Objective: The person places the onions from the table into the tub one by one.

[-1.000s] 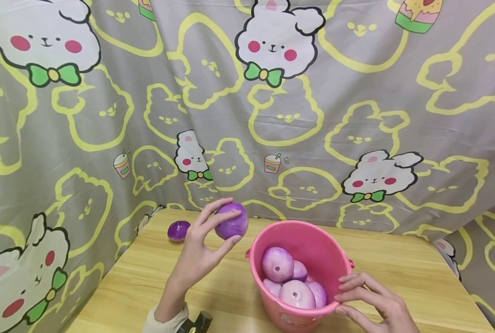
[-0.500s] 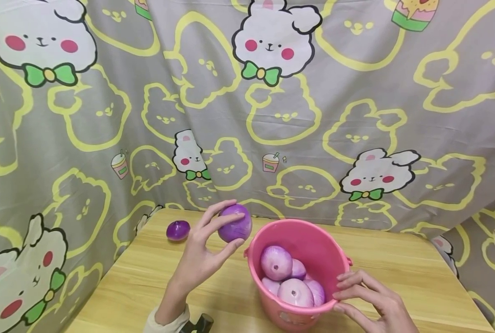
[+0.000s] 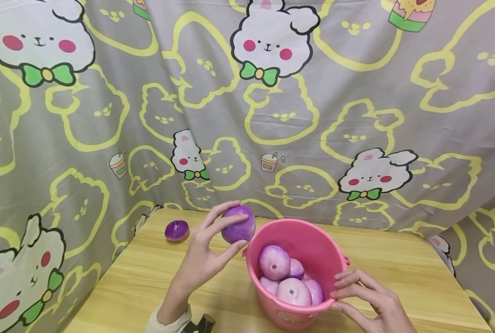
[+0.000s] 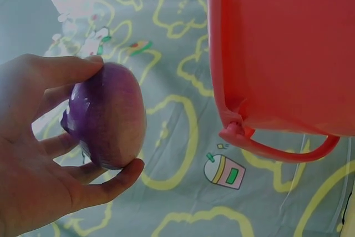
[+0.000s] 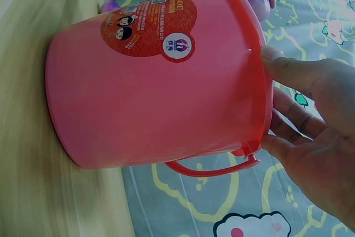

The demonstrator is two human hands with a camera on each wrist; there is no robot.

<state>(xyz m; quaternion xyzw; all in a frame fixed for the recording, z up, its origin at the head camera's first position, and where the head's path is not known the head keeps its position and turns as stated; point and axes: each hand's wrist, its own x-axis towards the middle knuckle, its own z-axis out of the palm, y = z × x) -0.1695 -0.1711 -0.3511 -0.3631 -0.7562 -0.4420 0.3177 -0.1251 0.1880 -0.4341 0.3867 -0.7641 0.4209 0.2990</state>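
My left hand (image 3: 203,252) holds a purple onion (image 3: 238,229) between thumb and fingers, up beside the left rim of a pink bucket (image 3: 324,252). In the left wrist view the onion (image 4: 113,117) has its pointed tip turned to the palm, a gap away from the bucket. Several paler onions (image 3: 293,292) lie inside the bucket. At the bucket's right front rim, my right hand (image 3: 374,298) pinches the edge, thumb outside and fingers over the rim, as the right wrist view also shows.
Another dark purple onion (image 3: 176,230) rests on the wooden table (image 3: 137,277) at the back left. A patterned grey curtain (image 3: 297,185) hangs behind the table and on both sides. The bucket's handle (image 5: 213,170) hangs at its side.
My left hand has moved a little to the right with the onion, closer to the bucket's rim. The right hand keeps its hold on the rim; the view has shifted slightly.
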